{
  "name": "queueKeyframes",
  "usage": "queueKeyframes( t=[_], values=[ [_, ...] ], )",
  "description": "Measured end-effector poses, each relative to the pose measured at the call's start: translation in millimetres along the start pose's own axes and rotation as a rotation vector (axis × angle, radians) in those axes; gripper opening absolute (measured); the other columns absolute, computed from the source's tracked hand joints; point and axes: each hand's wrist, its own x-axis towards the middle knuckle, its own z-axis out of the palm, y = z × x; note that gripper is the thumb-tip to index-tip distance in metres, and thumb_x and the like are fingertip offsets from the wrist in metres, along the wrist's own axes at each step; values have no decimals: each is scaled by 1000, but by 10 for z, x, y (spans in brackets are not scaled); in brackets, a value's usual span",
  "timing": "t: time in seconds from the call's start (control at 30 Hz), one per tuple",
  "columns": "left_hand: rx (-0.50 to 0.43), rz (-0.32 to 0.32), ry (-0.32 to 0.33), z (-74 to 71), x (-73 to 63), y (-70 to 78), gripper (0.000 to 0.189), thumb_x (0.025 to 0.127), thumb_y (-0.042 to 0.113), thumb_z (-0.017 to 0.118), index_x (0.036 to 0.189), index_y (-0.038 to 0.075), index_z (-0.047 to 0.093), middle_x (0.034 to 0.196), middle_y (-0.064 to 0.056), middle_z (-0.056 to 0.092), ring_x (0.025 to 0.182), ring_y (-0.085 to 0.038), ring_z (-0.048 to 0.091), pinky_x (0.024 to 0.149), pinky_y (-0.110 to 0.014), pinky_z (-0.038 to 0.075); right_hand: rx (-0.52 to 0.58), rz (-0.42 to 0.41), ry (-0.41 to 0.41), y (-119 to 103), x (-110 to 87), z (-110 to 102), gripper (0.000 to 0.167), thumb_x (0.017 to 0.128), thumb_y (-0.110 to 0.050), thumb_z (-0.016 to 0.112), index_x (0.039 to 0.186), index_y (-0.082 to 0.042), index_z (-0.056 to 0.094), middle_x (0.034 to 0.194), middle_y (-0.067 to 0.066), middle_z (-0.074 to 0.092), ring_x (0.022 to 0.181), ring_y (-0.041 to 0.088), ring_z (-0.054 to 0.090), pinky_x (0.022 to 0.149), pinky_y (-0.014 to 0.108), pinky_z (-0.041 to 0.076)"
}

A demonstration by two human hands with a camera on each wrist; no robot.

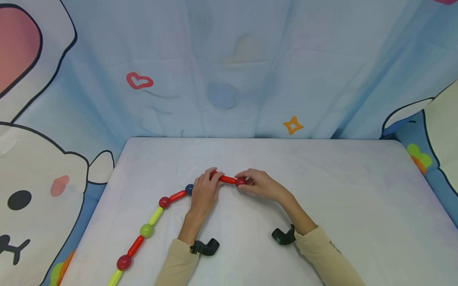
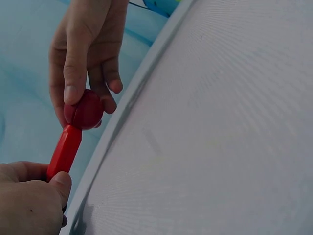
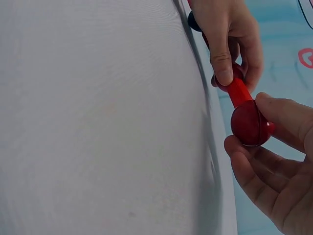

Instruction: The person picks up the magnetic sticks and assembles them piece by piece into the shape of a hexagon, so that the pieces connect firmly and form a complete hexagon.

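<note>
A chain of coloured balls and short rods runs from the near left of the white table up to both hands. My left hand (image 1: 205, 193) grips it at a red ball (image 3: 238, 71), which the fingers partly cover. From there a red rod (image 1: 227, 179) reaches to another red ball (image 1: 241, 182) at the chain's right end. That end ball is pinched between the thumb and fingers of my right hand (image 1: 264, 185). In the right wrist view the rod's end meets the end ball (image 3: 246, 123), which has a seam around it. The left hand hides the part beside the blue ball (image 1: 189, 189).
Farther down the chain are a green ball (image 1: 146, 230), a lower red ball (image 1: 124, 262) and yellow-green rods. The white table (image 1: 340, 178) ends at a blue printed curtain (image 1: 229, 79) behind. A black wrist camera (image 1: 207, 247) is strapped to the left wrist, another (image 1: 283, 236) to the right.
</note>
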Motion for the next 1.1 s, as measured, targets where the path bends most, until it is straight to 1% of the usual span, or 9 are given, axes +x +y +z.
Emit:
queueKeyframes(
  t=[0.13, 0.23, 0.37, 0.47, 0.6, 0.73, 0.97, 1.03, 1.1],
  values=[
    [6, -5, -21, -8, 1, 4, 30, 92, 25, 66, 122, 21, 63, 133, -5, 57, 110, -23, 61, 96, -37, 49, -35, 9, 2, -1, 6, 15, 36, 87, -16, 71, 121, -5, 65, 102, 7, 66, 88, 15, 60, 78, 25, 53],
    [5, 20, -39, -16, 2, 0, 34, 92, 20, 66, 126, 22, 61, 135, -5, 56, 112, -23, 61, 98, -38, 49, -59, 31, -10, -21, 7, 16, 37, 86, -17, 73, 120, -6, 66, 100, 6, 63, 85, 13, 57, 75, 24, 51],
    [18, 69, -104, -46, 8, -3, 48, 90, 9, 66, 135, 22, 53, 140, -6, 52, 121, -23, 57, 106, -42, 45, -95, 71, -21, -16, 3, 8, 36, 85, -19, 74, 118, -7, 67, 99, 5, 62, 84, 13, 56, 73, 23, 50],
    [44, 69, -163, -92, 11, 1, 58, 88, 8, 66, 141, 19, 45, 143, -7, 49, 130, -23, 52, 113, -47, 38, -109, 88, -16, -1, -1, -4, 36, 85, -20, 74, 118, -7, 68, 99, 5, 62, 84, 12, 56, 73, 22, 50],
    [49, -2, -223, -203, 11, -14, 69, 85, 12, 70, 146, 17, 39, 144, -6, 49, 134, -23, 48, 116, -52, 31, -105, 89, -10, 0, -2, -19, 36, 85, -19, 74, 118, -7, 68, 99, 4, 63, 84, 12, 57, 74, 22, 50],
    [34, -106, -290, -384, 10, -68, 72, 83, 14, 72, 147, 17, 39, 145, -8, 48, 135, -26, 46, 114, -52, 34, -93, 94, -13, 10, -6, -22, 35, 85, -19, 74, 117, -7, 68, 99, 4, 63, 86, 12, 58, 75, 23, 50],
    [52, -277, -496, -795, -14, -162, 67, 87, 15, 68, 147, 15, 39, 152, -15, 37, 138, -35, 38, 111, -55, 36, -122, 151, 3, 40, -21, -53, 33, 85, -19, 74, 116, -9, 68, 99, 3, 63, 87, 14, 57, 76, 26, 50],
    [66, -323, -552, -895, -29, -177, 67, 87, 16, 68, 147, 14, 39, 151, -17, 37, 135, -37, 39, 109, -56, 37, -137, 177, 10, 60, -26, -76, 32, 85, -18, 74, 115, -10, 68, 99, 3, 64, 87, 15, 56, 77, 27, 51],
    [83, -375, -593, -979, -48, -193, 66, 86, 14, 70, 145, 12, 41, 143, -20, 43, 127, -38, 44, 103, -56, 41, -150, 204, 16, 72, -32, -107, 31, 85, -18, 74, 115, -10, 68, 99, 4, 64, 88, 16, 57, 77, 29, 51]
  ],
)
